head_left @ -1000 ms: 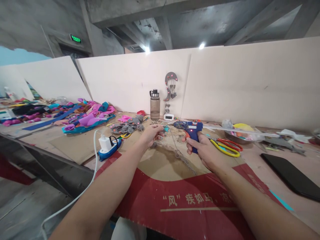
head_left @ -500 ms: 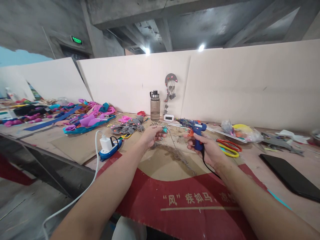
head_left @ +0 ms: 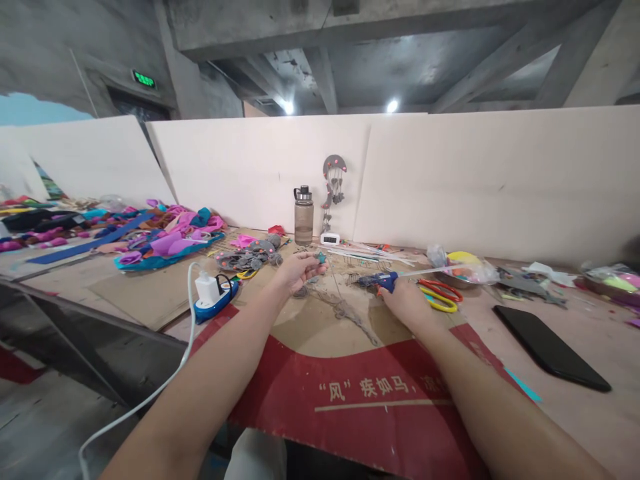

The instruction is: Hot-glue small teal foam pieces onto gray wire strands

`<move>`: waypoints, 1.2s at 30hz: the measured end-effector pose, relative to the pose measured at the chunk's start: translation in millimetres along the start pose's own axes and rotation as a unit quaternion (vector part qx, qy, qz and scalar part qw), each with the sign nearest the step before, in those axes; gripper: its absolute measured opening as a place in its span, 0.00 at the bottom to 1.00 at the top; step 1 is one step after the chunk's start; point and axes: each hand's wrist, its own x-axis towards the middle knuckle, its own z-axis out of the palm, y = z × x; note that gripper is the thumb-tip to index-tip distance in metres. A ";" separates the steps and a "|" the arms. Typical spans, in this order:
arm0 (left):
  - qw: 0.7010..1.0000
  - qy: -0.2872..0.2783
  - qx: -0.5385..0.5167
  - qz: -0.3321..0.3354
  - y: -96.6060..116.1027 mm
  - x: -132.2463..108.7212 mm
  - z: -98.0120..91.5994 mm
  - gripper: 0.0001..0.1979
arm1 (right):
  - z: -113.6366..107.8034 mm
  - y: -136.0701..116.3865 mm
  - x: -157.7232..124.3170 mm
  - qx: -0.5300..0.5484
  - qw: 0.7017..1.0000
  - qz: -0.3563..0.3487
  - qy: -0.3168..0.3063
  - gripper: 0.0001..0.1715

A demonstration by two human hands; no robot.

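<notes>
Between the fingertips of my left hand [head_left: 299, 271] is a small teal star [head_left: 321, 257], and a thin grey string hangs down from it. The grey yarn [head_left: 345, 311] trails across the cardboard [head_left: 310, 337] below. My right hand [head_left: 404, 301] is wrapped around a blue glue gun [head_left: 381, 281], now low over the cardboard with its nozzle to the left and a long glue stick [head_left: 435, 270] sticking out behind. Right beside that hand lie scissors with red and yellow handles [head_left: 440, 295].
A water bottle [head_left: 303, 219] and a small white clock [head_left: 330, 239] stand at the back board, where a grey moon ornament [head_left: 335, 175] hangs. Felt scraps [head_left: 173, 243] and a blue power strip [head_left: 216, 301] lie left; a black phone [head_left: 550, 347] lies right.
My right hand has lowered the glue gun toward the cardboard and tipped it over. My left hand keeps the star at about the same spot. The view has shifted slightly.
</notes>
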 end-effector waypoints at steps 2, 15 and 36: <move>1.000 -0.010 0.002 0.006 -1.4 0.4 -0.4 0.05 | 0.3 -9.3 -4.9 -0.016 0.999 -0.041 0.029 0.15; 0.987 -0.047 -0.078 0.131 24.3 -19.2 6.6 0.10 | 26.1 -112.9 -15.1 0.382 0.857 -0.011 -0.347 0.22; 0.930 0.035 -0.328 0.161 82.7 -22.4 -37.5 0.15 | -80.2 -34.4 -11.3 0.296 0.871 0.113 -0.376 0.22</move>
